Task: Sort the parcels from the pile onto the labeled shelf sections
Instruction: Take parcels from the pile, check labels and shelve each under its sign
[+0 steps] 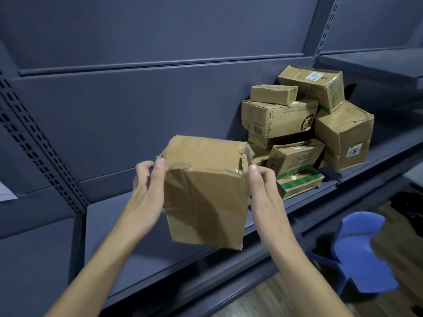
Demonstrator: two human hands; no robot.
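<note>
Box: plain brown carton (pixel 203 191), dented, tape torn at both upper corners. Held in the air left of the pile (pixel 304 124), close to it but not touching. It is tilted, lower edge swung toward the camera.
Left hand: (pixel 146 193) grips the box side facing away from the pile. The thumb (pixel 159 170) lies flat along the near vertical edge, its tip at the torn upper corner. The fingers (pixel 143 167) curl round the side wall behind it, bunched together.
Right hand: (pixel 263 193) grips the box side facing the pile. The thumb (pixel 253 177) is pressed along that near edge, tip just under the ripped corner. The other fingers wrap behind the wall and are mostly hidden, so their spread cannot be told.
Box vs fingers: clamped between the two hands, thumbs on the front edges, fingers on the side walls. Top and bottom faces are untouched.
Pile: several cartons stacked loosely on the shelf (pixel 128 225). One is printed SF EXPRESS (pixel 279 117), with a small carton (pixel 273 94) on top of it. A green-printed carton (pixel 297 170) sits at the pile's front.
Shelf: dark grey metal, running left from under the pile and passing beneath the box.
Stool: blue plastic (pixel 359 252), on wood floor below and in front of the pile.
</note>
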